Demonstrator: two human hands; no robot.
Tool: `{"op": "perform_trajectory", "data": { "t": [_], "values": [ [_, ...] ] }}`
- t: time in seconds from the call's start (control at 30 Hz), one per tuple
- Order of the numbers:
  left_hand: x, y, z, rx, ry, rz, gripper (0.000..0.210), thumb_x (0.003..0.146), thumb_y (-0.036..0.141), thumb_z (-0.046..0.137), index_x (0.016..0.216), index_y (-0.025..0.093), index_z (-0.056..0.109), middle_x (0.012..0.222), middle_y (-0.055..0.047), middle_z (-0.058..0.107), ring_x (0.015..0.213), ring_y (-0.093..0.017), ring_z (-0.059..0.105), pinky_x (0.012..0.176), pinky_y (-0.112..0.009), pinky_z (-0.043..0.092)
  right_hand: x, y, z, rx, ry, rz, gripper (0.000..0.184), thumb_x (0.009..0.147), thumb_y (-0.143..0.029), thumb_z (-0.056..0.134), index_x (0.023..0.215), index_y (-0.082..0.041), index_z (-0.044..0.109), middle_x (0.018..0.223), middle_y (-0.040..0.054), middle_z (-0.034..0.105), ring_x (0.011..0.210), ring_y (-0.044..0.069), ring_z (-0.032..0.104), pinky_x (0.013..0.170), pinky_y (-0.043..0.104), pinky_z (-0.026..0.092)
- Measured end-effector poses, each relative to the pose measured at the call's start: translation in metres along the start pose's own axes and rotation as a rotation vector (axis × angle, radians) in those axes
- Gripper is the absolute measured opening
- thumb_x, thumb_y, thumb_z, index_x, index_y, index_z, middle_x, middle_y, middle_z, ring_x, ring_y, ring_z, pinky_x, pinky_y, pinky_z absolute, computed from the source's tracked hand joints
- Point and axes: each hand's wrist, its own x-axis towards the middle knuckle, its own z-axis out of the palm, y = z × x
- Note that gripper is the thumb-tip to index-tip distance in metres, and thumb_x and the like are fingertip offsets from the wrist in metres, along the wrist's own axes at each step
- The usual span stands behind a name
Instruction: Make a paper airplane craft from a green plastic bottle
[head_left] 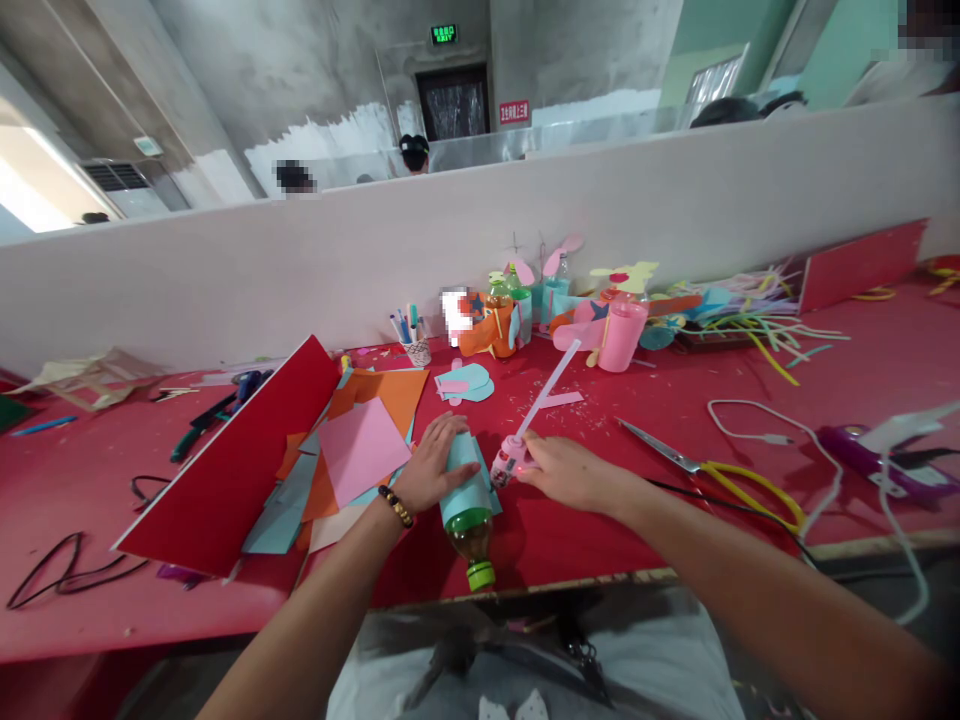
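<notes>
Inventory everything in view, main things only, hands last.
Paper-wrapped plastic bottle: one, green and light blue, front centre
Plastic glue gun: one, pink, centre
Metal scissors: one pair, silver and yellow, right
Paper sheets: several, pink, orange, blue, cream, centre-left
Flat boards: two, red, left and far right
Patterned pen cup: one, whitish, back
Decorated bottle crafts: several, multicoloured, back
Thin strips: many, pastel, back right
Low partition: one, whitish, background
Exit sign: one, green, rear wall
Left hand: one, bare, on bottle
Right hand: one, bare, holding glue gun

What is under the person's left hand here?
Under the left hand lies a green bottle on its side, wrapped in light-blue paper, lime cap toward the person. The part that hand covers cannot be seen.
</notes>
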Motion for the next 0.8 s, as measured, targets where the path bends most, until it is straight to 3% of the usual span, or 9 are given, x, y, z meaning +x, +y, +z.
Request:
{"op": "perform_trajectory", "data": {
  "t": [0.57,0.67,0.8],
  "values": [
    [0.001,0.0,0.0,0.022,-0.002,0.01,0.047,0.087,0.048,0.056,0.123,0.02,0.045,0.132,-0.011,0.049,0.131,-0.029,0.036,0.11,-0.049,0.031,-0.027,-0.011,-0.013,0.026,-0.055,-0.014,0.037,0.088,-0.028,0.048,0.119,-0.011,0.056,0.114,0.0193,0.065,0.103,0.03,0.061,0.085,0.036,0.043],
    [0.001,0.001,0.0,0.022,-0.003,0.005,0.046,0.088,0.048,0.056,0.122,0.02,0.046,0.133,-0.011,0.048,0.131,-0.029,0.036,0.11,-0.05,0.031,-0.032,-0.007,-0.021,0.16,-0.06,0.01,0.03,0.085,-0.031,0.052,0.109,-0.014,0.059,0.108,0.0145,0.067,0.097,0.027,0.062,0.081,0.033,0.045],
    [0.001,0.001,0.0,0.027,0.004,0.01,0.047,0.087,0.049,0.056,0.123,0.02,0.045,0.133,-0.012,0.048,0.132,-0.029,0.035,0.111,-0.049,0.03,-0.037,0.017,-0.033,0.432,0.038,0.081,0.024,0.081,-0.037,0.058,0.093,-0.016,0.058,0.084,0.0036,0.066,0.074,0.018,0.061,0.064,0.026,0.045]
  ]
}}
